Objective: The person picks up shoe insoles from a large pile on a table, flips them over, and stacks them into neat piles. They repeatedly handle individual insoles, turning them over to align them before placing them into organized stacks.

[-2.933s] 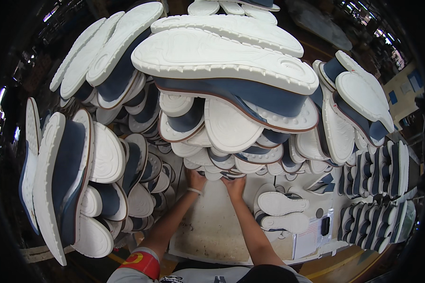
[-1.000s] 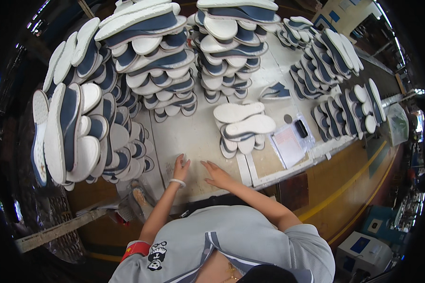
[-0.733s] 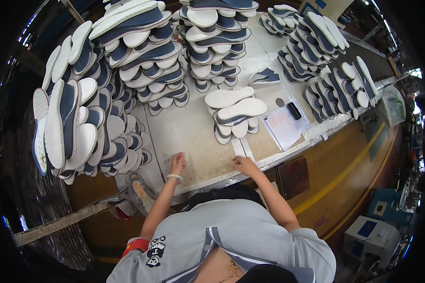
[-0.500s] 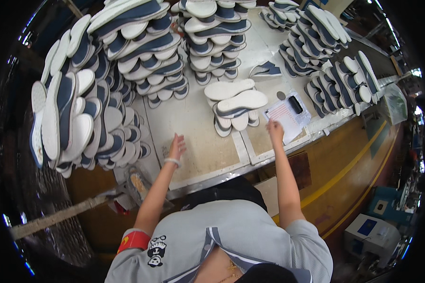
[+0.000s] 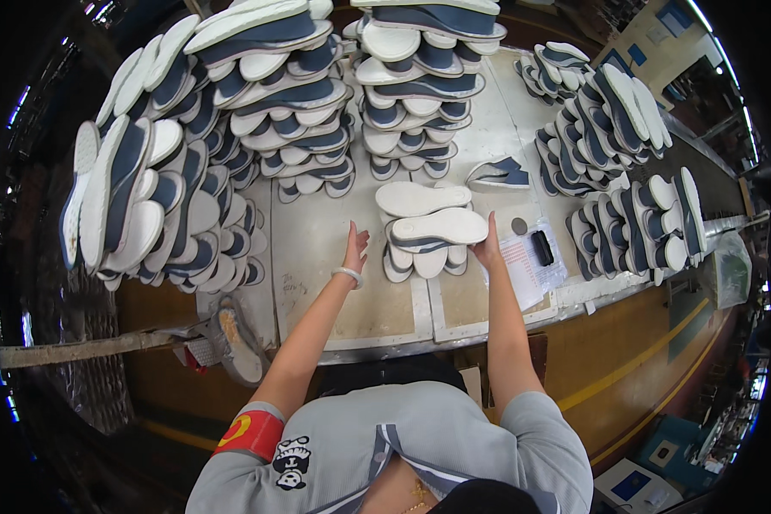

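A small stack of white and navy shoe soles (image 5: pixel 439 228) lies on the table in front of me, crossed over each other. My left hand (image 5: pixel 355 248) is held to the left of this stack, fingers apart, with nothing in it and a gap to the soles. At the stack's right end, my right hand (image 5: pixel 487 246) reaches the tip of the upper sole, fingers extended and spread; some fingertips are hidden beside the sole. Behind the stack, a separate navy and white sole piece (image 5: pixel 500 173) rests on the tabletop.
Tall piles of soles (image 5: pixel 287 107) stand at the left and back, with more rows (image 5: pixel 634 227) at the right. Right of my hand are a printed sheet (image 5: pixel 527 274), a black clip-like object (image 5: pixel 542 248) and a grey disc (image 5: pixel 519 226). The table's metal edge (image 5: pixel 385 352) runs before me.
My view has shifted, and both hands have reached farther forward. The right hand has moved from beside the paper to the stack's right end; the left has come closer to the stack.
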### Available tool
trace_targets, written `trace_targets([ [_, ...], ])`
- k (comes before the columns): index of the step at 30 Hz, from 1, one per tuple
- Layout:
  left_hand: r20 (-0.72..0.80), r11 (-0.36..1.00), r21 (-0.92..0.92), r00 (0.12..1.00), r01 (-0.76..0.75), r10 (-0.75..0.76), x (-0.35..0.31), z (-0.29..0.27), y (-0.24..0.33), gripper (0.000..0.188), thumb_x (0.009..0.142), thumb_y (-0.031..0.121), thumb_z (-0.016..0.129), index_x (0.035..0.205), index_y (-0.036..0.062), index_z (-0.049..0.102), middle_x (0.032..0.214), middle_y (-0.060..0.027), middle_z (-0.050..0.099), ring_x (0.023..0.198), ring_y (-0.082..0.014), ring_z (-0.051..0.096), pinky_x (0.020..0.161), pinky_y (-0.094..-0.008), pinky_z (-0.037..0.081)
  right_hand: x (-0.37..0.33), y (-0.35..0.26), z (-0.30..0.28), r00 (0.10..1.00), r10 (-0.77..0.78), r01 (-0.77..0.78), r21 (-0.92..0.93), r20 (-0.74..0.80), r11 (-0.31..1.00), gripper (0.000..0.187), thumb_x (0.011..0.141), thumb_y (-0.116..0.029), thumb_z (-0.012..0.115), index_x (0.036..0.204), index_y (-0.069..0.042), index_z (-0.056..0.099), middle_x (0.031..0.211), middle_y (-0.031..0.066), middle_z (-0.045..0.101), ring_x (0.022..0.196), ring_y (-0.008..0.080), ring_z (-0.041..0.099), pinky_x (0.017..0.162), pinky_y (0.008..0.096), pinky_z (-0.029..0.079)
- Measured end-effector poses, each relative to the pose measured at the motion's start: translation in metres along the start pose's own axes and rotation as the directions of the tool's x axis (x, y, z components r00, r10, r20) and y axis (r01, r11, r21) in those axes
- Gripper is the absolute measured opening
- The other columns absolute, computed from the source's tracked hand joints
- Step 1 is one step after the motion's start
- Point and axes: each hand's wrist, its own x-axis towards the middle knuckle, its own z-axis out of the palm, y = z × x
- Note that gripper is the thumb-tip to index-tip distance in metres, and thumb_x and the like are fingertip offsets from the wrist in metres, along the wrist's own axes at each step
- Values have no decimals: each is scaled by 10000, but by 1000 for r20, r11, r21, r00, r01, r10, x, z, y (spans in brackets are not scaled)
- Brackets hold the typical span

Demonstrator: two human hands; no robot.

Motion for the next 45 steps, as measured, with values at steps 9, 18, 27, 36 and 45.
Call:
trace_targets([
  [9, 43, 999, -32, 999, 29, -28, 34, 34, -9, 1262, 760, 976, 210, 1580, 18, 233, 1644, -142, 247, 1534, -261, 167, 1222, -428, 104, 11, 6, -13, 997, 44, -42, -31, 68, 999, 847, 934, -786, 360, 1381, -96, 559, 1367, 55, 610, 1288, 194, 524, 1086, 375, 372],
  [18, 6, 996, -79, 999, 36, -36, 26, 51, 1, 1239, 782, 953, 276, 1581, 7, 221, 1581, -149, 359, 1452, -283, 323, 1208, -394, 183, -6, 7, 6, 998, 56, -54, -121, 8, 991, 810, 974, -722, 369, 1453, -81, 495, 1446, 58, 550, 1369, 205, 461, 1160, 396, 315],
  [27, -39, 965, -263, 999, 14, -25, 2, -5, 10, 911, 911, 800, 389, 1418, 56, 529, 1365, -86, 610, 1266, -230, 552, 1078, -355, 419, -28, 53, 61, 989, 75, -44, -225, 129, 973, 736, 1022, -658, 319, 1508, -117, 436, 1512, 27, 488, 1400, 194, 426, 1170, 411, 300],
  [36, -113, 955, -295, 993, -44, 11, -38, -93, 16, 896, 920, 782, 397, 1497, 99, 439, 1465, -97, 528, 1341, -239, 495, 1122, -366, 378, -27, 96, 143, 975, 162, -107, -319, 151, 942, 693, 1030, -615, 371, 1486, -103, 466, 1490, 31, 511, 1404, 186, 420, 1186, 397, 288],
  [45, -207, 928, -343, 975, -148, 78, -24, -192, 3, 841, 935, 707, 486, 1524, 111, 408, 1478, -72, 514, 1330, -233, 494, 1104, -344, 380, -31, 147, 211, 975, 125, -64, -309, 183, 949, 650, 1028, -555, 433, 1488, -97, 468, 1439, 65, 558, 1341, 189, 491, 1117, 393, 375],
])
